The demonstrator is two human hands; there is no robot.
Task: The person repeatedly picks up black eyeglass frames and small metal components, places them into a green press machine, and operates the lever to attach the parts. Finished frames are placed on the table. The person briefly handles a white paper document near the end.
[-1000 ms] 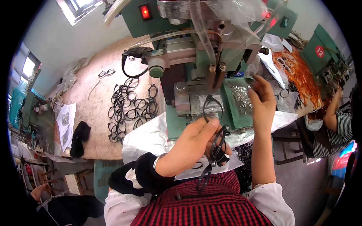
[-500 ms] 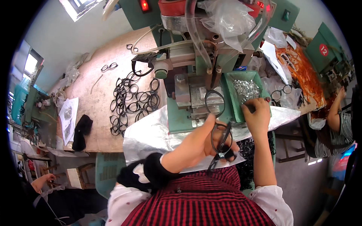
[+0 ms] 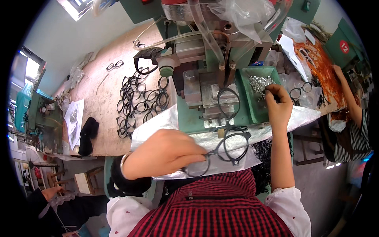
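The left hand (image 3: 166,152) pinched one black eyeglass frame (image 3: 221,152) near the lap. The right hand (image 3: 278,104), arm outstretched, pinched small metal parts (image 3: 258,83) in one green tray (image 3: 252,98). Another frame (image 3: 228,103) stood on the machine.

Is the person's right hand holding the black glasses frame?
No, the right hand is up at the green tray of small metal bits, while the left hand holds the black glasses frame.

Green press (image 3: 213,75) (hoses overhead) crowding bench
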